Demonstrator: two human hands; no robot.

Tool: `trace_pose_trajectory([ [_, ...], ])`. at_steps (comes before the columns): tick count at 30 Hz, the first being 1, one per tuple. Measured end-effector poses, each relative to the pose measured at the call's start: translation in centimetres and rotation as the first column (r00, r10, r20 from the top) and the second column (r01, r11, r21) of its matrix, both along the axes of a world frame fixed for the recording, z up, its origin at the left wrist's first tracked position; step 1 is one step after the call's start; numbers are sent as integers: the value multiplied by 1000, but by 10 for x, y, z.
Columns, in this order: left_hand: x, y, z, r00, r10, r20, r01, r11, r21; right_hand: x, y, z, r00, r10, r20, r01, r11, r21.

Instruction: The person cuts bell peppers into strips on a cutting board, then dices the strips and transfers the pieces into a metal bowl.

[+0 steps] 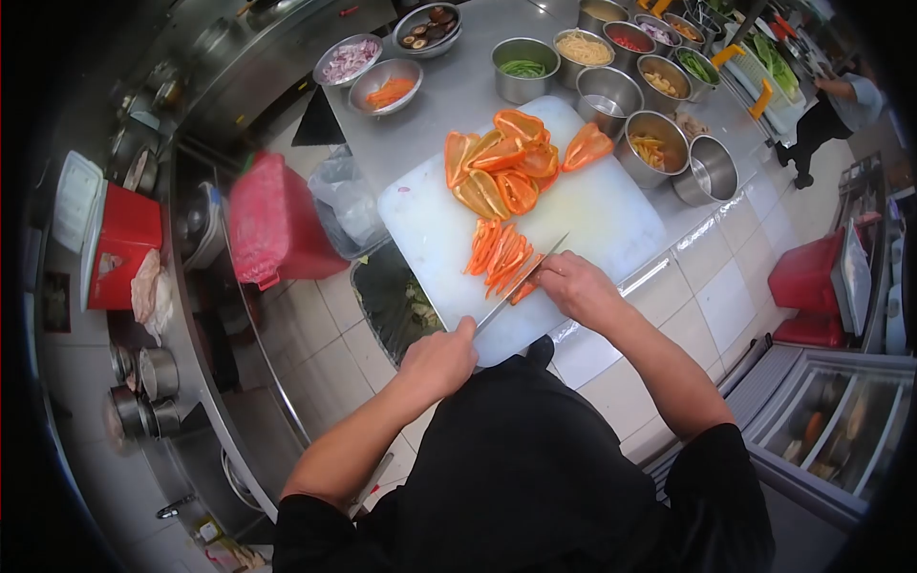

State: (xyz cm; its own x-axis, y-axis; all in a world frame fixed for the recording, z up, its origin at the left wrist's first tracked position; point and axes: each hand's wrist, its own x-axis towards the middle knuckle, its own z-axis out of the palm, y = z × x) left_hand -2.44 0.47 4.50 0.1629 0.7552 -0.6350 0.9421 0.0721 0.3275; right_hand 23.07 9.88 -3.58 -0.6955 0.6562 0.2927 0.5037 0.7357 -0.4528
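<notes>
My left hand (pixel 437 363) is closed around the handle of a knife (pixel 516 280), whose blade points away and to the right over a white cutting board (pixel 420 215). Fingers of my right hand (pixel 576 288) are bent down onto an orange bell pepper piece (pixel 524 293) beside the blade, mostly hidden under them. Cut pepper strips (pixel 492 250) lie left of the knife. Farther up the board is a heap of halved, hollowed orange bell peppers (pixel 501 162), with one separate pepper half (pixel 586 146) to its right.
Metal bowls with shredded carrot (pixel 390 93), chopped onion (pixel 350 60) and mushrooms (pixel 428 31) stand at the table's back left. Several steel pots, one with green beans (pixel 522 69), crowd the back right. A lined bin (pixel 349 205) and red tub (pixel 277 220) are left. Another person (pixel 841 105) is at far right.
</notes>
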Motion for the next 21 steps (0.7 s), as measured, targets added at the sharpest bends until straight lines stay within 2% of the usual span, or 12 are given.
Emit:
trace_pose_trajectory([
  [2, 1, 10, -6, 1000, -27, 15, 27, 999, 27, -1, -1, 2, 1000, -17, 7, 17, 1000, 4],
  [5, 0, 7, 21, 1000, -7, -5, 7, 1000, -13, 1, 1, 1, 999, -7, 42, 7, 1000, -1],
  [11, -3, 12, -6, 999, -35, 34, 36, 999, -20, -1, -1, 2, 1000, -10, 12, 10, 1000, 13],
  [14, -4, 5, 27, 1000, 1, 9, 0, 995, -99, 0, -1, -2, 1000, -18, -13, 18, 1000, 20],
  [19, -3, 16, -13, 997, -6, 76, 12, 997, -81, -3, 0, 2, 999, -21, 43, 20, 1000, 19],
  [21, -3, 22, -9, 997, 21, 73, -16, 998, -65, -5, 3, 3, 999, -26, 25, 24, 998, 54],
])
